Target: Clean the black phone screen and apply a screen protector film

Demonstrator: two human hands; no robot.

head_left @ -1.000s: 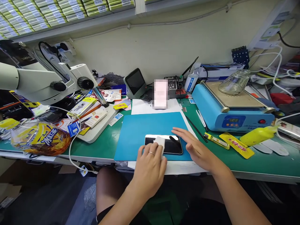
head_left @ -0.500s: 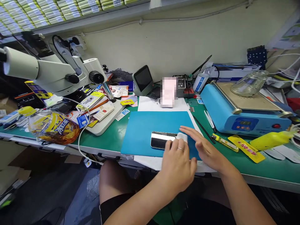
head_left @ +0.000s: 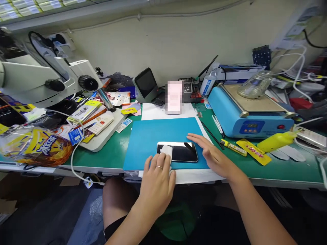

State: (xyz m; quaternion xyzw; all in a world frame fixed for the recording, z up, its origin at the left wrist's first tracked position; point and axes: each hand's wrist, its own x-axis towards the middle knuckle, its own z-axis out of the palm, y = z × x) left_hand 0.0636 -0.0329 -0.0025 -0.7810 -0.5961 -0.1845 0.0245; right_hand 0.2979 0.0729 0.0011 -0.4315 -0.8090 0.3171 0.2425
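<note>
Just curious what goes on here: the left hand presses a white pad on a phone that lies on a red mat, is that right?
Not quite. The mat is blue, not red. The head view shows the left hand pressing the white pad on the phone, which lies on that blue surface.

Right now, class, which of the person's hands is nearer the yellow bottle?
Right. The right hand lies flat at the right end of the phone, left of the yellow bottle; the left hand is farther left, pressing a white cloth onto it.
</note>
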